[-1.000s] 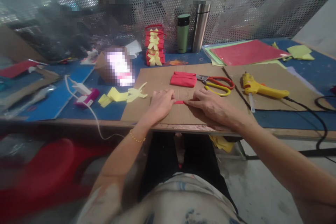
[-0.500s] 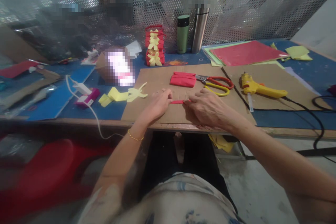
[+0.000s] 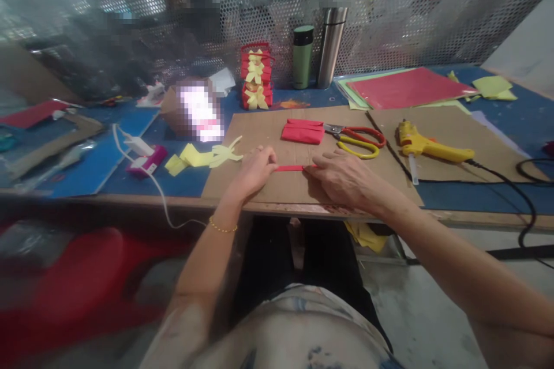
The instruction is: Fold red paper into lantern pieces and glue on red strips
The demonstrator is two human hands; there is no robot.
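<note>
A narrow red paper strip (image 3: 289, 168) lies across the cardboard sheet (image 3: 264, 190) between my two hands. My left hand (image 3: 256, 170) has its fingers closed on the strip's left end. At the right end, the fingers of my right hand (image 3: 340, 176) press and grip the strip, covering part of it. Just beyond the strip is a folded red paper piece (image 3: 303, 131). Scissors (image 3: 361, 141) with orange and yellow handles lie beside that piece, close to my right hand. Cut yellow paper pieces (image 3: 193, 158) rest left of my left hand.
A yellow glue gun (image 3: 433, 147) with a black cord lies on cardboard at the right. Behind stand red paper bundles with yellow bows (image 3: 256, 78), a green tumbler (image 3: 302, 57) and a steel flask (image 3: 332, 49). A purple power adapter (image 3: 147, 161) with white cable sits left.
My left hand has slid a little to the left along the strip, so more red paper shows between the hands. My right hand stays nearly where it was.
</note>
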